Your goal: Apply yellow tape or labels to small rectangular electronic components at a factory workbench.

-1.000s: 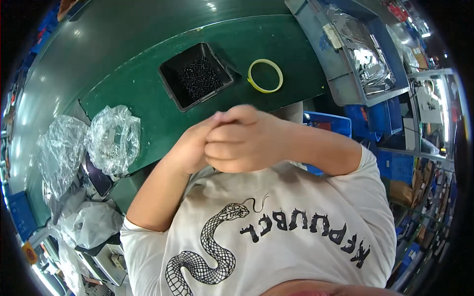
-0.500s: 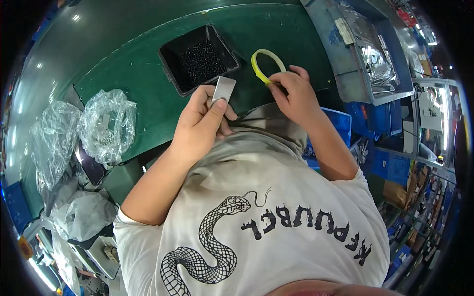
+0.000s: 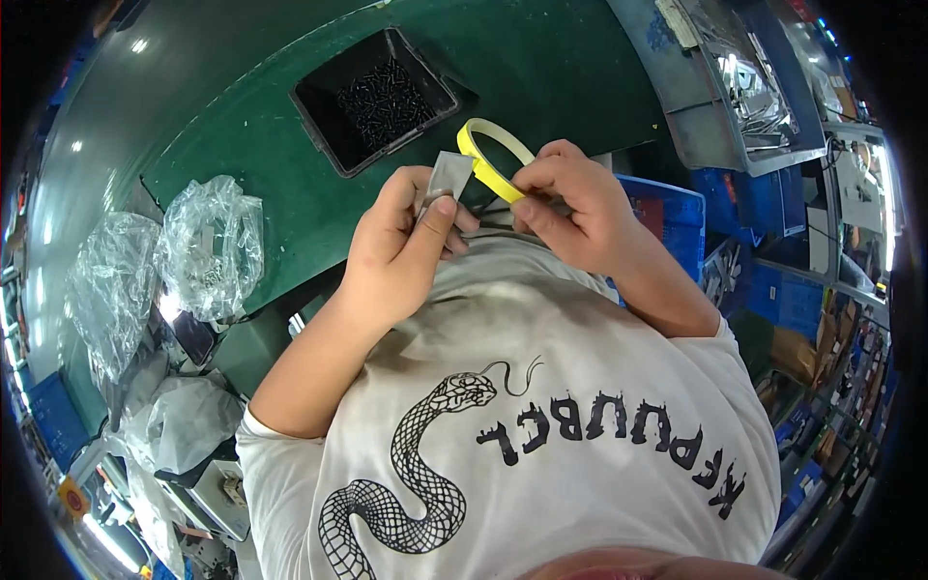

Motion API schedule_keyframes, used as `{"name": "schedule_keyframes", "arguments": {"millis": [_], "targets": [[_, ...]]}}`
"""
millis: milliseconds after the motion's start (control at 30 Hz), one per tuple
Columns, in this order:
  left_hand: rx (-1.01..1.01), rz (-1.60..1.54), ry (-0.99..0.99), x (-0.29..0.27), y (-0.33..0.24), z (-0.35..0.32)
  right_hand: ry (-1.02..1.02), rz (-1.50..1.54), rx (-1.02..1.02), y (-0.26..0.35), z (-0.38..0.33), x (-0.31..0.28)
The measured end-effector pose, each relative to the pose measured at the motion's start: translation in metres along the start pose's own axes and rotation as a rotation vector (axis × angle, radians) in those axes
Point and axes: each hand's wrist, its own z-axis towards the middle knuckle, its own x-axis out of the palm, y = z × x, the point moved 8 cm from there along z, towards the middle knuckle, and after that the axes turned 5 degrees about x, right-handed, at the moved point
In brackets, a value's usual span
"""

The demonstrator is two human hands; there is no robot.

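Observation:
My left hand [image 3: 394, 242] is closed on a small flat metal plate [image 3: 450, 177], its thumb pressed on the plate's face and the upper end standing clear of the fingers. In my right hand [image 3: 572, 205] is a narrow yellow tape roll [image 3: 494, 182], a thin ring with a pale inner side, pinched at its near right edge. The roll's left side is right beside the plate's upper corner; whether the two touch I cannot tell. Both hands are over the near edge of the green table, in front of my shirt.
A black bin [image 3: 319, 124] holding many small dark screw-like parts is on the green table [image 3: 541, 58]. Clear plastic bags [image 3: 211, 246] lie at the left. At the right stand a grey crate [image 3: 706, 130] with shiny metal pieces and a blue crate [image 3: 667, 217] below it.
My right hand has brought the tape roll left and down toward the metal plate. The left hand still holds the plate and has barely shifted.

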Motion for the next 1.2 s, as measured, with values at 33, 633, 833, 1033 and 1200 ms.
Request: {"name": "schedule_keyframes", "arguments": {"millis": [33, 633, 833, 1033, 1200], "targets": [[0.001, 0.025, 0.004, 0.000, 0.000, -0.001, -0.002, 0.003, 0.001, -0.001, 0.001, 0.000], [-0.029, 0.175, -0.073, -0.005, 0.001, -0.002, 0.039, -0.023, 0.037, 0.001, 0.006, 0.006], [-0.033, 0.173, -0.087, -0.007, 0.001, -0.001, 0.080, -0.027, 0.035, 0.001, 0.007, 0.011], [-0.128, 0.125, -0.097, -0.010, 0.011, 0.000, 0.096, -0.026, 0.031, 0.003, 0.007, 0.015], [-0.131, -0.133, -0.005, -0.006, 0.010, -0.003, 0.067, -0.032, 0.019, 0.004, 0.005, 0.011]]}}
